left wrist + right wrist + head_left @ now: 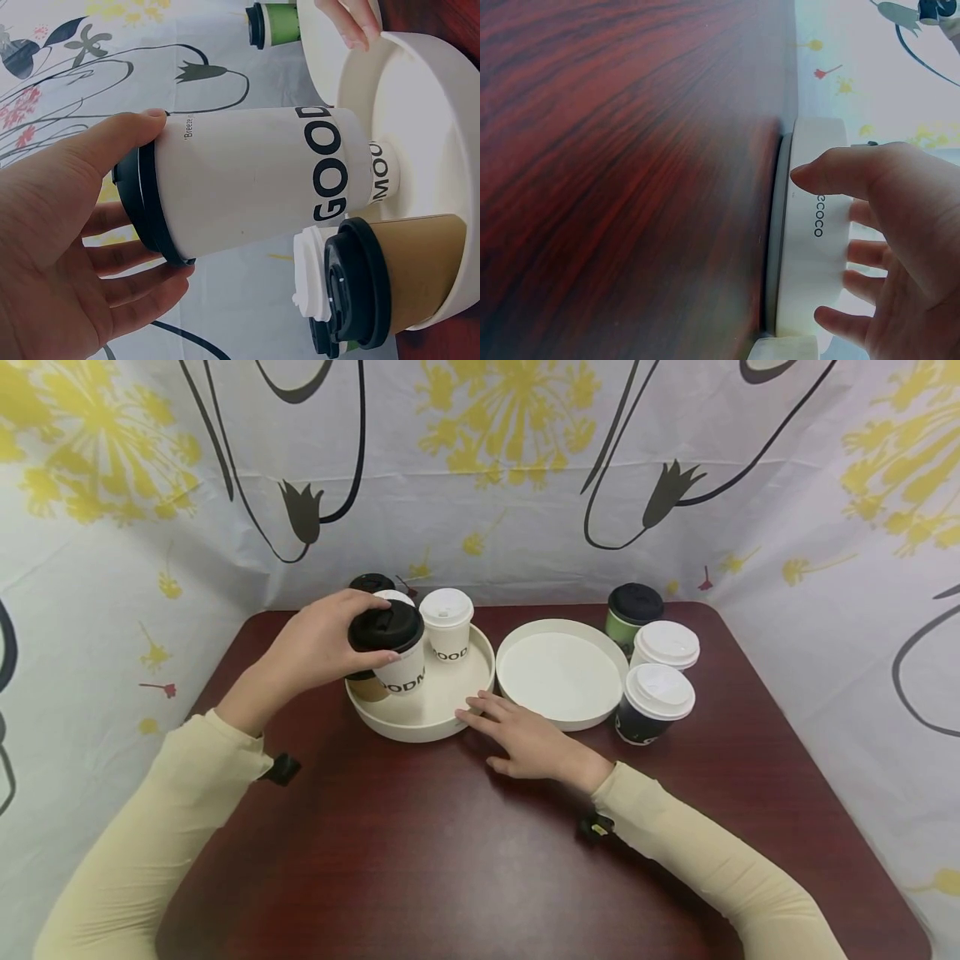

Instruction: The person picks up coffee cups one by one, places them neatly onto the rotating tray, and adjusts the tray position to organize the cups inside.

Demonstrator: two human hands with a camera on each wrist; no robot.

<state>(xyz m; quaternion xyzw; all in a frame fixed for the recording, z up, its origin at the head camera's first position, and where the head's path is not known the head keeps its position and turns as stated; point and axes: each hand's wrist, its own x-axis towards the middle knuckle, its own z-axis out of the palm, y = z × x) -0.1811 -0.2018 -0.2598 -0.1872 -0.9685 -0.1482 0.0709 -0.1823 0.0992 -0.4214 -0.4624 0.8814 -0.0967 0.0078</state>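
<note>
My left hand grips a tall white paper cup with a black lid, its thumb and fingers round the lid end. The cup is held over the left round cream tray, tilted in the left wrist view. Around it in that tray are a brown cup with a black lid and a small white cup. Behind the held cup a white lid and another black lid show partly. My right hand has its fingers loosely spread, fingertips right at the left tray's rim.
A second round cream tray stands beside the first. Right of it are a green cup with a black lid, a white-lidded cup and a dark cup with a white lid. A patterned cloth hangs behind the dark red table.
</note>
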